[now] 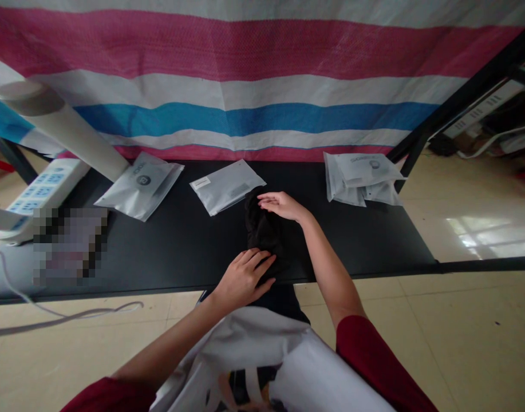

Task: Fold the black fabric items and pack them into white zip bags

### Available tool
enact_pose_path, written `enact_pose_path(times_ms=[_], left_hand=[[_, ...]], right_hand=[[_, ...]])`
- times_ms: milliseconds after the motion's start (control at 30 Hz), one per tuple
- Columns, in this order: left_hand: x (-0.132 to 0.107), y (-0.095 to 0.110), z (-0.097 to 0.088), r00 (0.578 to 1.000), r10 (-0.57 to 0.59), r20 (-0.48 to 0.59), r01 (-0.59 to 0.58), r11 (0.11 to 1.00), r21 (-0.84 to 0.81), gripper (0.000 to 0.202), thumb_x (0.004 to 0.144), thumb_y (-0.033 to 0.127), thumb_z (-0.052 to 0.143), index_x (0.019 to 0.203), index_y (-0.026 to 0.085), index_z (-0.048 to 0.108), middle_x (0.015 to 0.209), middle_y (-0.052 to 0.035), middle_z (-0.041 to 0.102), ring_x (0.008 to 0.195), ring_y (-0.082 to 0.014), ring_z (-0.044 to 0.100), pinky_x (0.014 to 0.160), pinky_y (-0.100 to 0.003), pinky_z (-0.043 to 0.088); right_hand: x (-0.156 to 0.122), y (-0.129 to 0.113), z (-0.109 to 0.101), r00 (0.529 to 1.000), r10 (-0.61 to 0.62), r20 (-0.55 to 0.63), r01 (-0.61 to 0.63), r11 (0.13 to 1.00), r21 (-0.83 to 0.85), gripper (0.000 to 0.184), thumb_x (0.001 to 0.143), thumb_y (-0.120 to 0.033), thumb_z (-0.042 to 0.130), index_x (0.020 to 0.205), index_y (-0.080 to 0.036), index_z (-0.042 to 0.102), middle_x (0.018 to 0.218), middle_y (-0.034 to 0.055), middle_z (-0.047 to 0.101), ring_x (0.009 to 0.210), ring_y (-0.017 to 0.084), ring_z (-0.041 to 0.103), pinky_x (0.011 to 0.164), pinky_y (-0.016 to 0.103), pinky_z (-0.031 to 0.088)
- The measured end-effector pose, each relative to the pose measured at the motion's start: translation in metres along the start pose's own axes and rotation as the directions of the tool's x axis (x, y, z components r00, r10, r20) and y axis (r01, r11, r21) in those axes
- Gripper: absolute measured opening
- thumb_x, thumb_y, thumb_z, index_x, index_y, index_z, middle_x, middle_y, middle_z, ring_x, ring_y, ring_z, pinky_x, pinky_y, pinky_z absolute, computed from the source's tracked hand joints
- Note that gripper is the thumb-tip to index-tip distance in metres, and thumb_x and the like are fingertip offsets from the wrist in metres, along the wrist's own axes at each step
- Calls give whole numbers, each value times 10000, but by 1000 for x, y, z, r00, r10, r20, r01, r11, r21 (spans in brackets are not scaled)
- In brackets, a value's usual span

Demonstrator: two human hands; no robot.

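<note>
**Centrally, two bare hands lie open on a dark folded garment**

Just below the middle of the frame, a crumpled black cloth garment [265, 234] sits on a black tabletop [365, 246], its far end just below a grey zip pouch [225, 186]. The left hand [244, 279] covers the garment's near end, fingers slightly spread and curved over the cloth. The right hand [283, 206] lies across its far end, fingers extended and close together, pointing toward the left of the frame. Neither hand visibly pinches or grips. Open, flat fingers like these spread pressure evenly, so soft cloth is less likely to bunch.

Further out, at upper left on the table, lies a second printed pouch [139, 186], and at upper right a stack of similar pouches [360, 177]. A white power strip [43, 191] and a pale tube [62, 129] sit at far left, beside a pixelated patch [68, 246] that hides whatever lies there. A pink, white and blue striped tarp [245, 120] hangs behind. Red sleeves [365, 355] show at the bottom, around a white bag [326, 372].
</note>
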State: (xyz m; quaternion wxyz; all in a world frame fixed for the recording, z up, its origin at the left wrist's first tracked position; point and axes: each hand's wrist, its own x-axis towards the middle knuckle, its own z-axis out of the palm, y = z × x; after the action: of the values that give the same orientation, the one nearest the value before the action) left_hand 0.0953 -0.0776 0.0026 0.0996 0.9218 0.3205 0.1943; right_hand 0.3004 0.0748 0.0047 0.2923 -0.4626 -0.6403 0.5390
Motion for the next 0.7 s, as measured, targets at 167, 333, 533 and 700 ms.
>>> enact_pose_path(times_ms=[167,333,533,700], left_hand=[[-14,-4,-1,995,88,36,-86,994,-64,498,905,381,613,1337,150,523,1301,-128,609,1137,-267,578,941,-423,520],[-31,0,3,984,174,20,-172,981,-89,388,920,158,539,1307,147,521,1199,-113,667,1048,-234,619,886,-385,553],[-20,-2,-5,998,-32,-60,15,966,-258,364,934,262,567,1284,170,520,1067,-110,672,1059,-232,623,915,-373,547],[4,-5,-7,946,-321,-37,279,870,-407,313,961,345,529,1239,201,522,1048,-60,683,706,-153,671,724,-287,557]], right_hand=[[-8,-10,-2,990,-109,90,121,982,-145,213,887,-248,609,1038,-174,740,1057,73,744,991,199,680,942,338,489],[-11,-15,1,983,-64,173,90,984,-151,209,879,-276,623,999,-168,755,1022,74,756,977,220,688,922,349,497],[-10,-16,1,978,-37,206,56,995,-88,195,860,-255,653,1009,-181,754,1020,55,759,983,200,685,932,336,493],[-10,-15,1,980,-17,197,30,997,-65,189,864,-220,641,1011,-171,750,1027,62,758,995,195,686,927,329,497]])
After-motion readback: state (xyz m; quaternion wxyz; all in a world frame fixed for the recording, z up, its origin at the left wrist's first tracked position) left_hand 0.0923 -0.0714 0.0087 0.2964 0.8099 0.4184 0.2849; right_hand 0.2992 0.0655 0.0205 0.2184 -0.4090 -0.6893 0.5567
